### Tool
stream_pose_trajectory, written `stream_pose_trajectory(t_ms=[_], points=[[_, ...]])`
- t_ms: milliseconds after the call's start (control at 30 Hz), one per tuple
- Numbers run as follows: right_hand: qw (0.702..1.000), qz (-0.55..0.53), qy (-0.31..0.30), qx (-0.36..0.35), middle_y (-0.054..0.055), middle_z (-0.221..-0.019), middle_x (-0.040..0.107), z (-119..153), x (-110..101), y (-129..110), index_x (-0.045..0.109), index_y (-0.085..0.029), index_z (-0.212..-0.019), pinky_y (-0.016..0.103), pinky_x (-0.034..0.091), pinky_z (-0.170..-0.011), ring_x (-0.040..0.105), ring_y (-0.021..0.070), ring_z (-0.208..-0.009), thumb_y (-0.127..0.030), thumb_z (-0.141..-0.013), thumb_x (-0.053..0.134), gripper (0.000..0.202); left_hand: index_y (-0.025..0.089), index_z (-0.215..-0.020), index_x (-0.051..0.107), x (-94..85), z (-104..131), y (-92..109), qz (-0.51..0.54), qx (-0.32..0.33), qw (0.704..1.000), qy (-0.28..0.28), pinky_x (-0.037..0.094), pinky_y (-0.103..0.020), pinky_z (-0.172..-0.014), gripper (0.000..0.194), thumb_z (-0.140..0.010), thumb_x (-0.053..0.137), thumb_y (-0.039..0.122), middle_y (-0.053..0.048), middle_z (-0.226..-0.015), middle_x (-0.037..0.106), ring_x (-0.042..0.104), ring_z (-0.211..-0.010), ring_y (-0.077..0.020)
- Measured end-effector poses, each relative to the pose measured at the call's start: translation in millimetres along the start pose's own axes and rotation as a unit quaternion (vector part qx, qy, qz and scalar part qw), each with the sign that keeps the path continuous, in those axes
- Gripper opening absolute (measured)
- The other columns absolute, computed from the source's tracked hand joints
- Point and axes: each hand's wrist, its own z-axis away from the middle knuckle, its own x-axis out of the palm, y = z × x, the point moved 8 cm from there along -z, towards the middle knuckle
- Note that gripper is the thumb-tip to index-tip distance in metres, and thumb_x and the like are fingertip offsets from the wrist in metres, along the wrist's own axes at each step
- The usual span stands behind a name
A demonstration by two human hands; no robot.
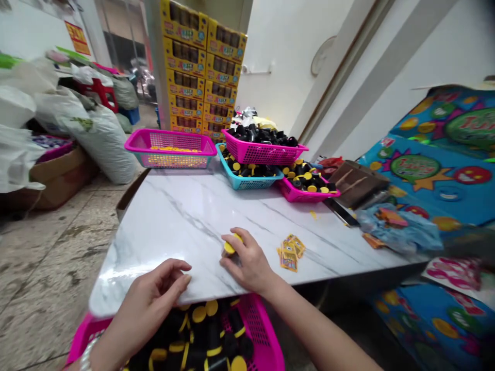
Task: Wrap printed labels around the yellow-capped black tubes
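Over the white marble-patterned table, my right hand (247, 260) has its fingers round a small yellow-capped canister (230, 248); the fingers hide most of its body. My left hand (154, 291) is at the table's front edge, thumb and fingers loosely curved and apart, with nothing visible between them. Below it, a pink basket (266, 330) holds many black canisters with yellow caps. Several small yellow printed cards (291, 252) lie loosely piled on the table, to the right of my right hand.
At the table's back stand a pink basket with yellow pieces (170, 135), a pink basket of black canisters (266, 153), a blue basket (251, 182) and another pink basket (309, 196). A phone (342, 212) and blue plastic bag (410, 226) lie right. Yellow boxes (185, 67) rise behind.
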Motion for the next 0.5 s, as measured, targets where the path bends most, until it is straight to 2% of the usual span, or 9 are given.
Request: stream_pose_trajectory(t_ms=[133,267,367,500], points=[[0.999,-0.027,0.032,0.021,0.015,-0.145,0.035,2,-7,3,0.039,-0.020,-0.140,0.045,0.041,-0.107,0.041,0.0283,-0.131,-0.029,-0.078,0.069,0.069,0.022,-0.112,0.056,20.0,-31,25,-0.066,0.069,0.995,-0.001,0.048,-0.027,-0.062,0.038,-0.084,0.058,0.047,-0.001,-0.087,0.064,0.058,-0.066,-0.0148],[0.997,-0.062,0.042,0.014,0.015,-0.142,0.038,5,-6,5,0.033,-0.019,-0.143,0.042,0.039,-0.110,0.037,0.0256,-0.134,-0.025,-0.081,0.066,0.070,0.019,-0.118,0.054,38.2,-54,49,-0.133,0.139,0.981,0.013,0.051,-0.032,-0.071,0.042,-0.081,0.062,0.037,-0.005,-0.099,0.061,0.059,-0.069,-0.0153],[0.996,-0.073,0.041,0.005,0.016,-0.141,0.040,6,-3,7,0.026,-0.018,-0.146,0.043,0.038,-0.111,0.036,0.0254,-0.135,-0.021,-0.080,0.066,0.078,0.020,-0.115,0.056,50.3,-57,65,-0.168,0.202,0.965,0.008,0.052,-0.032,-0.076,0.035,-0.081,0.061,0.023,-0.005,-0.103,0.059,0.060,-0.074,-0.0153],[0.996,-0.074,0.041,0.011,0.013,-0.143,0.040,7,-1,9,0.030,-0.022,-0.146,0.044,0.040,-0.111,0.038,0.0253,-0.135,-0.010,-0.076,0.061,0.077,0.022,-0.113,0.058,55.6,-53,78,-0.229,0.270,0.935,0.036,0.052,-0.031,-0.080,0.031,-0.083,0.056,0.014,-0.005,-0.106,0.059,0.061,-0.087,-0.0179]])
